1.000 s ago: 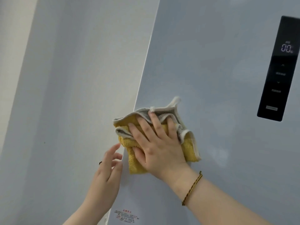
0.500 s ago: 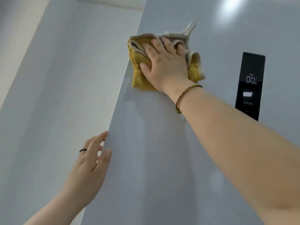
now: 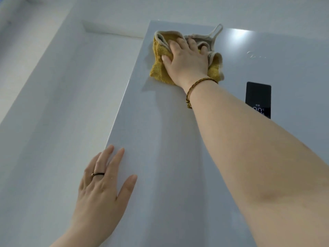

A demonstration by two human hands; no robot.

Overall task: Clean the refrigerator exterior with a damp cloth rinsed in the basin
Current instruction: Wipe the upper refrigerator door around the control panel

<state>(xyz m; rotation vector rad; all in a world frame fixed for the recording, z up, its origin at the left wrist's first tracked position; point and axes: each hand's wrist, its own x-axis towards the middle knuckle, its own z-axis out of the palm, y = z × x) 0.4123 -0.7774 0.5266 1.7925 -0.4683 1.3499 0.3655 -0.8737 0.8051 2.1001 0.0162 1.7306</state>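
Currently, item by item:

- My left hand [image 3: 103, 184]: fingers straight, holding nothing, flat on the pale grey glossy refrigerator door [image 3: 169, 139], well below my right hand [image 3: 185, 63].
- Yellow terry cloth with grey trim [image 3: 160, 68]: pressed under that hand's spread fingers, at the door's top left corner.
- Black display panel [image 3: 258, 97]: right of and below the cloth.
- Progress: wiping looks mid-course, with most of the door probably left.

right hand [image 3: 187, 63] flat, left hand [image 3: 101, 189] spread.
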